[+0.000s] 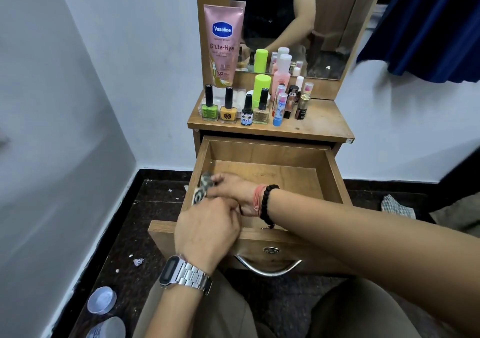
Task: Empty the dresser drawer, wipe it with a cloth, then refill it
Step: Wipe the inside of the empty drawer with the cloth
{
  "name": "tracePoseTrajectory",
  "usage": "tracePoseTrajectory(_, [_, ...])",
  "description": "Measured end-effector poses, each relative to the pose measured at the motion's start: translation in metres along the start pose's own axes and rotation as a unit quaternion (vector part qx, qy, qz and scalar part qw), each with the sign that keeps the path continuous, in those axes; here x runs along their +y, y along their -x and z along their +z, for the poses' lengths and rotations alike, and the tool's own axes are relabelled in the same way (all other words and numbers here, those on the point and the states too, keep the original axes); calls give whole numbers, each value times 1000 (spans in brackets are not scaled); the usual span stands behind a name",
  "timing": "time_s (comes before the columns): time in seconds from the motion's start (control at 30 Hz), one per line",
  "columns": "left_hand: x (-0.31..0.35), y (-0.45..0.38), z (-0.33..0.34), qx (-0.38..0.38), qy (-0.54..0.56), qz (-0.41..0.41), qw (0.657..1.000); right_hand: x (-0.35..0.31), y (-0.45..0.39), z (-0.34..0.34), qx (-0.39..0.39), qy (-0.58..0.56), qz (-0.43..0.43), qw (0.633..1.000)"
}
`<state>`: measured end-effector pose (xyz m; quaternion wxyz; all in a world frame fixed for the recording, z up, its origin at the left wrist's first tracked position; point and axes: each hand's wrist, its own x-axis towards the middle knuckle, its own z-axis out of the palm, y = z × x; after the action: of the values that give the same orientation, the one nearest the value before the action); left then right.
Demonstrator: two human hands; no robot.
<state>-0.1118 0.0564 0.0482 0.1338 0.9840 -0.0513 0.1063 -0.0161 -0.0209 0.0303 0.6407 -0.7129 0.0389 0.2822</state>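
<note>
The wooden dresser drawer [335, 179] is pulled out, its bare floor showing with nothing else lying in it. At its front left corner lies a patterned grey-and-black cloth [201, 189]. My right hand [233, 194], with a black bead bracelet, reaches across and presses on the cloth with curled fingers. My left hand [207, 229], with a steel watch, is beside it at the drawer's left front, fingers curled; what it holds is hidden. Nail polish bottles [228, 109], lipsticks [281, 106] and a pink Vaseline tube [224, 46] stand on the dresser top [319, 122].
A mirror [291, 20] rises behind the dresser top. The drawer's metal handle [268, 268] faces me, above my knees. Plastic jars [101, 300] sit on the dark floor at lower left. A checked rag [397, 206] lies on the floor to the right; a blue curtain [426, 25] hangs at upper right.
</note>
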Motion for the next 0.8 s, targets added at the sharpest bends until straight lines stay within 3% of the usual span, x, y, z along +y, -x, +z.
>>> tracePoseTrajectory(0.1, [1,2,-1,-1,2,8,1000,2,8,-5,-43,-1,31,999])
tracePoseTrajectory(0.23, [-1,3,1,-5,-3,15,1000,-13,-7,-4,41,-129,41,990])
tracePoseTrajectory(0.4, [-4,1,3,-18,3,14,1000,-36,-26,-45,177,-386,10,905])
tracePoseTrajectory(0.57, [-4,0,1,-24,9,14,1000,-18,-11,-77,254,-415,-9,874])
tracePoseTrajectory(0.67, [-3,1,-1,-25,10,9,1000,-15,3,-103,301,-467,-32,831])
tracePoseTrajectory(0.8, [-1,2,-4,-32,19,3,999,-16,38,-108,240,-440,-23,865])
